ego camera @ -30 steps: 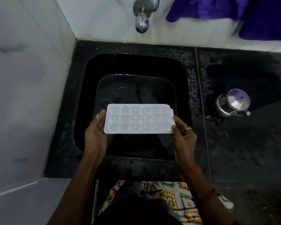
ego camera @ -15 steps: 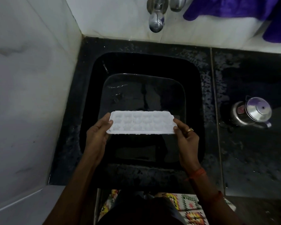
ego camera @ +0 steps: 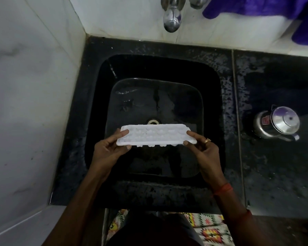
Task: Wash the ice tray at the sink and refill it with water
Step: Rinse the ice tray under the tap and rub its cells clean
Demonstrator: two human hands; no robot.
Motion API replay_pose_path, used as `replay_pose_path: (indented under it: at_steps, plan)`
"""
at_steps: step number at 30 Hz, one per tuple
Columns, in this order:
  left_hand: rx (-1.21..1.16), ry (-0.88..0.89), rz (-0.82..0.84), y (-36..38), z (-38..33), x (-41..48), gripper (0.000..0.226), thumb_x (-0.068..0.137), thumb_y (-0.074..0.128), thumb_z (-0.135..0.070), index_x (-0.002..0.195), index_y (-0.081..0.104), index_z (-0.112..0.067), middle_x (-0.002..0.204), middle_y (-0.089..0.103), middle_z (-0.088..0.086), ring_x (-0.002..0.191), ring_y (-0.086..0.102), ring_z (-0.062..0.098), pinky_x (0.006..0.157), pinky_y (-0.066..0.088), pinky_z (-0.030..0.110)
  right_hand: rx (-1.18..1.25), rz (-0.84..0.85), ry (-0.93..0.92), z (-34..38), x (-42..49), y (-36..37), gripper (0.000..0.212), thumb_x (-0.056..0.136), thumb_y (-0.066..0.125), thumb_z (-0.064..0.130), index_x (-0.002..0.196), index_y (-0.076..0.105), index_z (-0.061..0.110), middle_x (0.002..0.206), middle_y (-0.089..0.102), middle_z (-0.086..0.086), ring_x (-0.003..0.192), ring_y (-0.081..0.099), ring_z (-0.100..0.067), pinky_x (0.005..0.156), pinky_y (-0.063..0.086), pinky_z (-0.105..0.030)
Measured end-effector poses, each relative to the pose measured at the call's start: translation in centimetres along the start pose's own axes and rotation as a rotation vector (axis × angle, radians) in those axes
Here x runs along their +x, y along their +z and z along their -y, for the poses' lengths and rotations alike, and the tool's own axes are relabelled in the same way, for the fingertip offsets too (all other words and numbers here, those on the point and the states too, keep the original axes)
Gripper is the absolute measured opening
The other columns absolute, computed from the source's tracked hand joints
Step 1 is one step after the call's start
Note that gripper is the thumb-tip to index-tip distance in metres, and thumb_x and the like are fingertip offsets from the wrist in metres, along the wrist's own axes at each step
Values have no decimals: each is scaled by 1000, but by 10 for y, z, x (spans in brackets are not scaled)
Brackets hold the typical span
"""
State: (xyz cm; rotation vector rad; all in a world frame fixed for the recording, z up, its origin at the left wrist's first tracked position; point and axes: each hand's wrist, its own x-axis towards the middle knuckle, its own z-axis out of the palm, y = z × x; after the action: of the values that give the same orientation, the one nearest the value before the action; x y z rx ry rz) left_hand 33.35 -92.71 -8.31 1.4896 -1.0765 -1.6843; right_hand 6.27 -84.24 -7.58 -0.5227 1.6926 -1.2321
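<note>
Left hand (ego camera: 108,150) and right hand (ego camera: 203,148) grip a white ice tray (ego camera: 155,134) by its 9 and 3 o'clock ends above a black sink (ego camera: 210,86), thumbs on top.
The tray is tilted, with moulded cavity bottoms showing under its near edge; its contents cannot be told. The wet basin's drain (ego camera: 153,122) sits at the tray's 12 o'clock, a steel kettle (ego camera: 277,124) at 3 o'clock.

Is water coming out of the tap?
No, it is off: no stream falls from the tap spout into the black sink.
</note>
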Motion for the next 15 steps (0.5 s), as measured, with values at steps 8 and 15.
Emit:
replay_pose_path:
  at_steps: [8,15]
  plan:
    - [73,81,-20,0,2,13,25,85,73,8,94,77,-15,112,76,-10,129,58,1,103,47,14,-147,-5,-84,7,11,-5,21,88,77,17,108,75,13,107,78,4,103,73,-10,94,56,-26]
    - [119,75,-76,5,1,26,21,89,73,-1,91,76,-21,93,78,-8,89,73,5,73,57,16,-465,-51,-130,22,28,-3,12,89,76,30,97,77,21,85,72,18,78,63,20,72,42,2]
